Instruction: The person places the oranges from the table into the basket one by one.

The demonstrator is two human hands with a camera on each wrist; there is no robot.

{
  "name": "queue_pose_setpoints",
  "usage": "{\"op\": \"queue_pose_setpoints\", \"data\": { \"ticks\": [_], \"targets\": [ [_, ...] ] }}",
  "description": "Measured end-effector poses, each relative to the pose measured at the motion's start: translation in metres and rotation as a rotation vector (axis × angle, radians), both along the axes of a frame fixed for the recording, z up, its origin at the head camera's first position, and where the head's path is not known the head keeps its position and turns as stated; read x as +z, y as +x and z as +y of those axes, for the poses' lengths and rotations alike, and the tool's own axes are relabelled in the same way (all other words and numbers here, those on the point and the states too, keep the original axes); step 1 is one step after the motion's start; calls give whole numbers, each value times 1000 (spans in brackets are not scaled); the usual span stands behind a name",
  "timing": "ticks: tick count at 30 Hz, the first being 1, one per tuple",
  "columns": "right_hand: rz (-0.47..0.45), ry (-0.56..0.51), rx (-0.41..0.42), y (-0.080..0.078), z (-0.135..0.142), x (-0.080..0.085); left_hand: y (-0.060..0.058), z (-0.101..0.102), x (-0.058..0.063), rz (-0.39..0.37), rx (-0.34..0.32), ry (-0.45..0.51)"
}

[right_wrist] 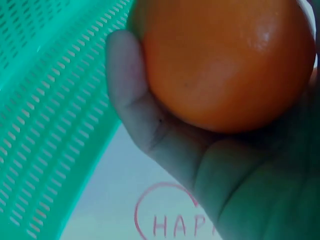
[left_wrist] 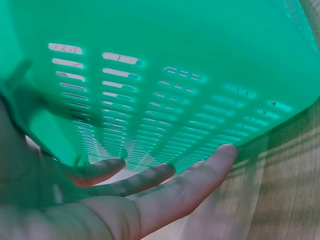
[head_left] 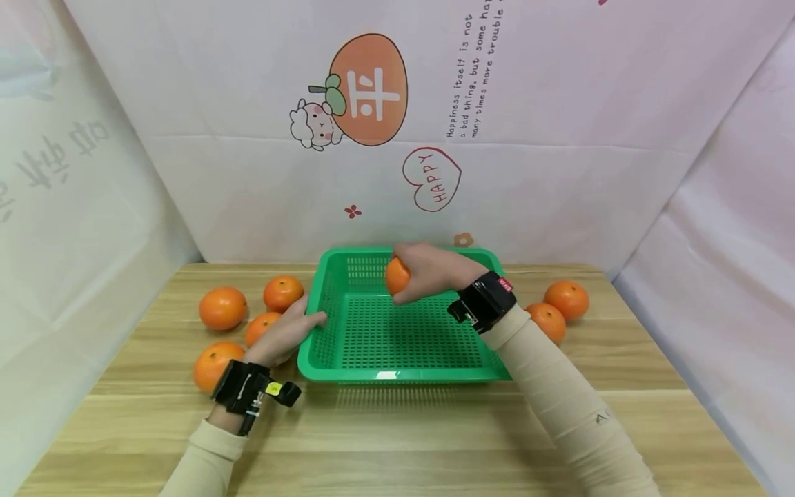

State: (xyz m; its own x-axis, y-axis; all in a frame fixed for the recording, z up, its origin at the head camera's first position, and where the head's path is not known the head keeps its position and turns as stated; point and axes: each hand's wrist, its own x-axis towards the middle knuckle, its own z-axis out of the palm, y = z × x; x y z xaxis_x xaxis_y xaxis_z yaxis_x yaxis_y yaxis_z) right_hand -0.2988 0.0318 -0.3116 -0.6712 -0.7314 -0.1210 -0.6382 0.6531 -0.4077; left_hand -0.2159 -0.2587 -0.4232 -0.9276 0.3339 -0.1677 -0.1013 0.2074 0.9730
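A green plastic basket (head_left: 404, 375) with slotted walls stands on the table. Over it, my right hand (head_left: 425, 271) holds an orange (head_left: 397, 277), with thumb and fingers on either side of the fruit. The right wrist view shows that same orange (right_wrist: 225, 60) large, with the thumb (right_wrist: 127, 70) curled along its side. At the basket's left wall, my left hand (head_left: 288, 331) grips the rim, its thumb over the top edge. From the left wrist view, the fingers (left_wrist: 175, 200) extend along the outside of the slotted wall (left_wrist: 200, 30).
Several oranges lie left of the basket, among them a far-left orange (head_left: 223, 308) and a nearer orange (head_left: 214, 366) beside the left wrist. To the right are two more, a rear orange (head_left: 567, 299) and one partly behind the right forearm. A printed white cloth (head_left: 559, 193) hangs behind the wooden table (head_left: 385, 442).
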Motion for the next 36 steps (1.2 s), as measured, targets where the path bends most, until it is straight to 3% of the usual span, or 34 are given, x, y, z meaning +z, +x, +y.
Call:
{"op": "queue_pose_setpoints", "data": {
  "ticks": [6,18,36],
  "targets": [
    [-18,39,-1,-8,-26,-7,0,-3,3,-2,19,-10],
    [6,74,35,-14,-63,-17,-1,-6,4,22,-23,-7],
    [-79,140,38,-26,-93,-42,-1,-5,-2,8,-35,26]
  ]
}}
